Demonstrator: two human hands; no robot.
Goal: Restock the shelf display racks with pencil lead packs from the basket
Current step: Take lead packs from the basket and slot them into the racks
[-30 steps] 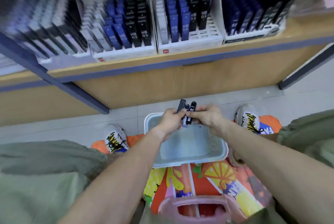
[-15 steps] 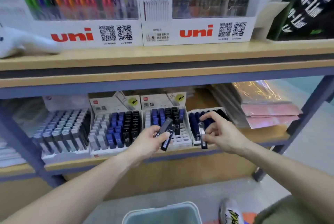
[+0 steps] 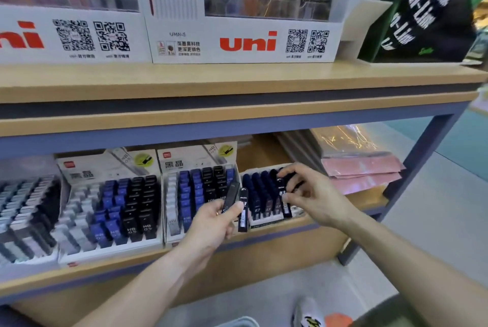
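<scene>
- I am at a wooden shelf (image 3: 237,112) in a shop, with pen boxes on top.
- Below stand racks full of lead packs.
- My left hand (image 3: 211,223) grips two dark lead packs (image 3: 239,201) in front of the middle rack (image 3: 200,189).
- My right hand (image 3: 314,194) pinches one pack (image 3: 283,196) standing in the right rack (image 3: 266,218).
- The basket (image 3: 237,322) rim peeks in near my shoe (image 3: 309,312).

The lead packs (image 3: 243,208) in my left grip are black with white print. The racks (image 3: 111,210) hold rows of grey, blue and black packs. The uni boxes (image 3: 245,44) are white with red lettering; the sleeves (image 3: 361,171) are pink.
</scene>
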